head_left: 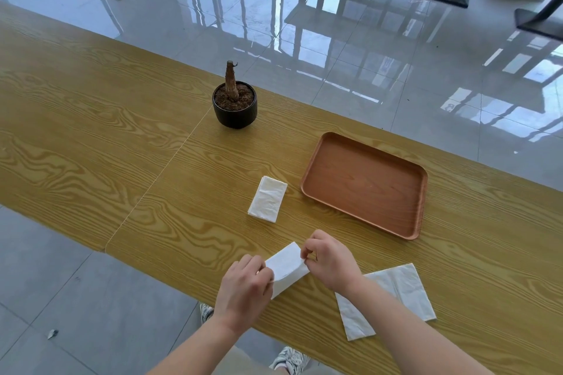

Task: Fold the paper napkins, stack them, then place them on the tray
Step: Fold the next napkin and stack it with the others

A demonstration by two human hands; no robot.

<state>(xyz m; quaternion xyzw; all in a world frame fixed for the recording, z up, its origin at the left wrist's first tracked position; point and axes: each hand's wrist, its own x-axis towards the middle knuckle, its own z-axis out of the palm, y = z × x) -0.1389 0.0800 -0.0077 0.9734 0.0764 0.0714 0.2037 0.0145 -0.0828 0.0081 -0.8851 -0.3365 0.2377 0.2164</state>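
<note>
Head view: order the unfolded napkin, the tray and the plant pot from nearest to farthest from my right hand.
1. Unfolded napkin: just right of the right hand, partly under the forearm.
2. Tray: farther back on the table, to the right.
3. Plant pot: farthest back, to the left.

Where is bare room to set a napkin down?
The tray is bare. Free table lies between the pot and the folded stack, and left of both. Crowded: the near edge, left hand and right hand pinching a napkin, flat napkins beside.
</note>
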